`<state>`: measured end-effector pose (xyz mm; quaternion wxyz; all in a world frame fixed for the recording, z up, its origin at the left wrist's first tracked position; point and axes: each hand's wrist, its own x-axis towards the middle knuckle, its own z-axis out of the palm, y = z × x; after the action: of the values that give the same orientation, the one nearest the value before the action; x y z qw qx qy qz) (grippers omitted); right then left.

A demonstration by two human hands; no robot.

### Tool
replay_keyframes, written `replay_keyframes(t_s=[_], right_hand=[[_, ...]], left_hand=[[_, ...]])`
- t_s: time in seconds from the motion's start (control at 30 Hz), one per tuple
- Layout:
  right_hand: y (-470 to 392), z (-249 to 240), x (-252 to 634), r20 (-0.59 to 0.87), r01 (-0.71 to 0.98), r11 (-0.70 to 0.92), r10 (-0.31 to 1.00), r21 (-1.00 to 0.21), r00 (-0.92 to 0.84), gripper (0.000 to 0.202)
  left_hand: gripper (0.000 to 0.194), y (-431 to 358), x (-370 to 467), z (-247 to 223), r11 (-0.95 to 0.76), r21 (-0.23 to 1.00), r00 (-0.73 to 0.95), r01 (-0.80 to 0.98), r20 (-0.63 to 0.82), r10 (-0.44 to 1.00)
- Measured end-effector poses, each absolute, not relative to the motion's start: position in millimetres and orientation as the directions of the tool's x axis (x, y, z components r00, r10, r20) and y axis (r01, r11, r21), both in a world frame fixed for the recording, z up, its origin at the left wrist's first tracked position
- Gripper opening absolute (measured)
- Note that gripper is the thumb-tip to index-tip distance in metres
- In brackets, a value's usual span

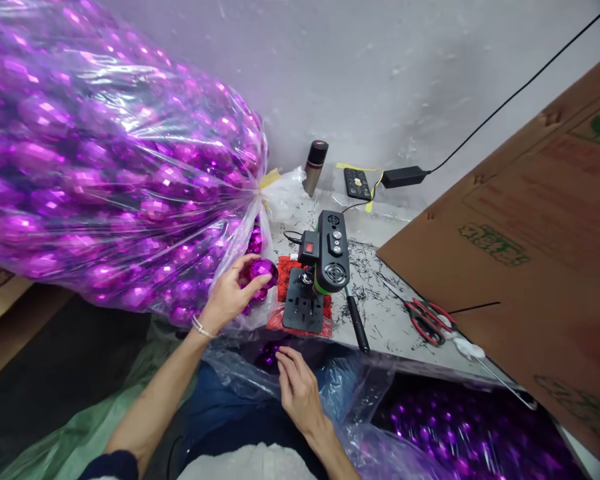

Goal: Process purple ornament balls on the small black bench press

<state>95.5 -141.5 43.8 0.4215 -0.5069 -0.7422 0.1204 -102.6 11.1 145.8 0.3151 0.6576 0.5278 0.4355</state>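
My left hand (233,293) holds a shiny purple faceted ball (263,271) between thumb and fingers, beside the opening of a large clear bag of purple balls (130,173). Lower down, near the table's front edge, my right hand (299,385) has its fingers bent together, the tips touching a darker purple ball (269,357) above my lap. Between and beyond the hands a black device (333,252) with a red switch and a lever stands on a black base plate (303,303) over a red mat.
A large cardboard box (520,233) leans in at the right. Red-handled scissors (430,320), a dark bottle (315,167), a phone (357,184) and a black adapter (404,177) lie or stand on the table (380,320). More purple balls (460,433) fill the lower right.
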Motion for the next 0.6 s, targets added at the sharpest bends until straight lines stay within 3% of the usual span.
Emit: replay_keyframes(t_s=[0.03, 0.1, 0.2, 0.3, 0.37, 0.43, 0.6], right_hand=[[-139.6, 48.3, 95.7, 0.509, 0.631, 0.466, 0.851, -0.620, -0.128, 0.034], [-136.4, 58.1, 95.9, 0.526, 0.589, 0.479, 0.844, -0.650, -0.106, 0.034], [-135.7, 69.9, 98.3, 0.539, 0.536, 0.463, 0.842, -0.706, -0.019, 0.033], [-141.1, 73.7, 104.7, 0.500, 0.487, 0.391, 0.859, -0.781, 0.112, 0.030], [-146.7, 72.0, 110.8, 0.470, 0.470, 0.348, 0.866, -0.811, 0.171, 0.028], [-152.6, 68.1, 116.9, 0.458, 0.476, 0.327, 0.868, -0.817, 0.190, 0.027], [-164.6, 58.8, 123.7, 0.478, 0.560, 0.319, 0.863, -0.765, 0.162, 0.026]], left_hand=[[0.066, -0.7, -96.8, 143.0, -0.162, 0.954, 0.025, 0.252, 0.161, 0.987], [0.075, -26.8, -81.2, 134.0, 0.025, 0.998, 0.000, -0.066, -0.025, 1.000], [0.074, -62.6, -54.2, 119.6, 0.219, 0.885, 0.020, -0.410, -0.232, 0.973], [0.062, -80.6, -32.7, 108.1, 0.315, 0.755, 0.079, -0.575, -0.332, 0.940], [0.059, -80.3, -23.2, 99.3, 0.323, 0.728, 0.063, -0.605, -0.361, 0.931], [0.060, -72.2, -16.2, 88.0, 0.257, 0.784, -0.034, -0.565, -0.333, 0.942], [0.071, -40.3, -3.9, 52.7, 0.071, 0.982, -0.129, -0.177, -0.094, 0.987]])
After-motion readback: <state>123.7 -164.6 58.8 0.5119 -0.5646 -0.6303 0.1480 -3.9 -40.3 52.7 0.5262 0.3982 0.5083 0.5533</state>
